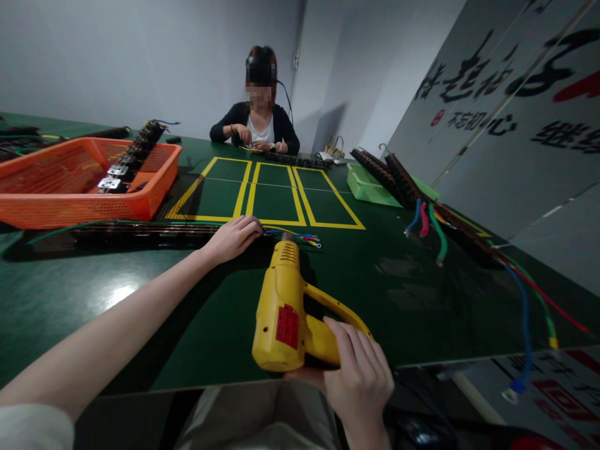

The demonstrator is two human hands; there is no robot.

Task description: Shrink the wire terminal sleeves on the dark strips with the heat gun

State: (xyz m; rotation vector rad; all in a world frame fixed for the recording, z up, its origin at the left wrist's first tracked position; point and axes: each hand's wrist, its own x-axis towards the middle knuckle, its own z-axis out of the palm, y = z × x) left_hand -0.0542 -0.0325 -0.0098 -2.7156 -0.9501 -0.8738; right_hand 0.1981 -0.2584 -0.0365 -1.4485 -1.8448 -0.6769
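Note:
My right hand is wrapped around the handle of a yellow heat gun with a red label. Its metal nozzle points away from me, close to coloured wires that end in ring terminals. A long black strip-like assembly lies across the table, with a green wire and other thin wires along it. My left hand rests at the strip's right end with its fingers curled over the wires, just left of the nozzle. The left fingertips are partly hidden.
An orange basket at the left holds another black assembly. On the right, a green basket bears long black assemblies with hanging coloured cables. Yellow tape rectangles mark the green table. Across it sits a person.

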